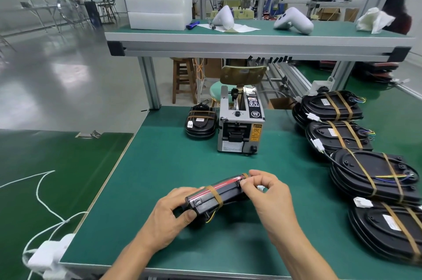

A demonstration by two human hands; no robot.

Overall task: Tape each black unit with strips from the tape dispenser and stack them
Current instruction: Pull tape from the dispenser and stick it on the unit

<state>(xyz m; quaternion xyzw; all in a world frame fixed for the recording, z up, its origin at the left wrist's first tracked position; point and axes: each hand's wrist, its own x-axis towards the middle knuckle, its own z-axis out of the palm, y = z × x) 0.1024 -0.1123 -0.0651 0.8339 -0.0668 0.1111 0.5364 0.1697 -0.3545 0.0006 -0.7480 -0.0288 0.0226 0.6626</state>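
Head view. Green matting covered the desk [159, 165], which stood in a workshop with a raised shelf [251, 35] across its far side and grey floor to the left.

Tape dispenser [241, 124] stood upright at the middle of the desk, its outlet facing the person. Just beside it on its left lay one taped black unit [201, 124].

Along the right edge of the desk ran a row of taped units [365, 165], each crossed by two tan strips; several rested on others in stacks, with white connectors and coloured wires showing.

Near the front edge, one black unit [212, 197] was held on its side, lifted slightly or resting on the mat; cannot tell which. A red line showed along its clear upper edge. A tan tape strip [215, 195] wrapped it near its left end.

Left hand [166, 215]: fingers curled round the unit's left end, thumb on the near face, grasping it.

Right hand [267, 190]: thumb and forefinger pinched at the unit's right end, on a second tan strip [245, 175] there; remaining fingers curled loosely.

On the shelf: white foam blocks [159, 10], two white moulded housings [293, 20], and a crumpled white cloth [374, 19].

White cable [41, 188] trailed over the lower green surface at the left.
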